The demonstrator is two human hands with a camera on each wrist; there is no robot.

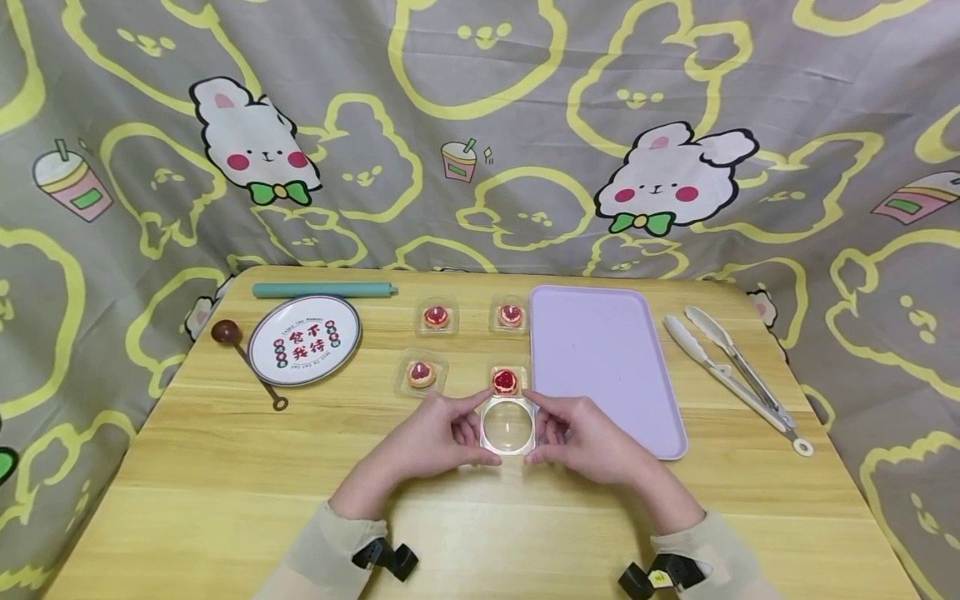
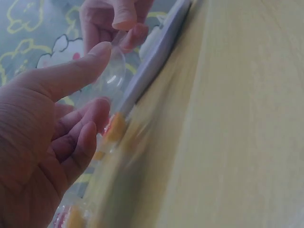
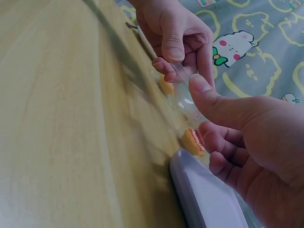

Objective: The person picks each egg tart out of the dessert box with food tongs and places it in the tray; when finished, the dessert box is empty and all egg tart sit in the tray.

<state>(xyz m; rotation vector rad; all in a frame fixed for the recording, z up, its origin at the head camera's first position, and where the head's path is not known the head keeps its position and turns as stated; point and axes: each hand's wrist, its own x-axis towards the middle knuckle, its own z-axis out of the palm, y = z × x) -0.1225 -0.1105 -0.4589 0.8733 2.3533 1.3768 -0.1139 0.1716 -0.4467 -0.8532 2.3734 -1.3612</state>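
A clear plastic lid [image 1: 508, 427], square with a round domed middle, is held level between both hands above the table. My left hand [image 1: 435, 437] pinches its left edge, thumb at the near corner and index finger at the far one. On the opposite edge, my right hand [image 1: 585, 437] grips it likewise. Just beyond the lid, a tart with red topping [image 1: 505, 382] sits in a clear plastic tray. In the right wrist view that same tart [image 3: 193, 141] lies below the lid [image 3: 185, 97].
More small tarts in clear trays stand nearby, including one at the left [image 1: 422, 374]. A purple tray [image 1: 607, 367] lies right of them, then metal tongs [image 1: 738, 375]. At left are a printed white plate [image 1: 303, 340], a brown ladle [image 1: 227, 332] and a teal rod [image 1: 322, 290].
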